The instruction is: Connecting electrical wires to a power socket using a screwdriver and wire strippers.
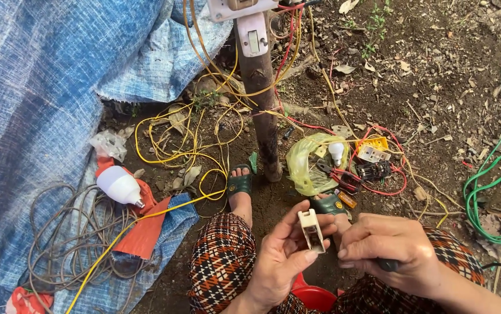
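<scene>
My left hand (279, 256) holds a small cream plastic switch housing (311, 230) upright between thumb and fingers, open back toward me so its inside can be seen; the grip is closed lightly on its sides, leaving the face clear. My right hand (387, 247) rests just beside the housing, fingertips touching its edge to steady it, and is curled shut around a dark tool handle (389, 265) whose working end is hidden, so I cannot tell its type. Both hands sit above my knees, over patterned trousers (222, 256), with a red bowl (314, 296) below them. On the bare ground ahead, a wooden post (260, 93) carries a white switch plate (253, 34) and loose yellow wire (175, 142) and red wire (381, 189) trailing from it. A yellow plastic bag (306, 166) lies at the post's foot with a small white bulb (336, 151) on it, near pliers (338, 174) and other fittings. To the left, a larger white bulb (119, 186) lies on red cloth on a blue tarpaulin (29, 116), beside a coil of grey cable (70, 232). A green cable (495, 192) loops at the right.
</scene>
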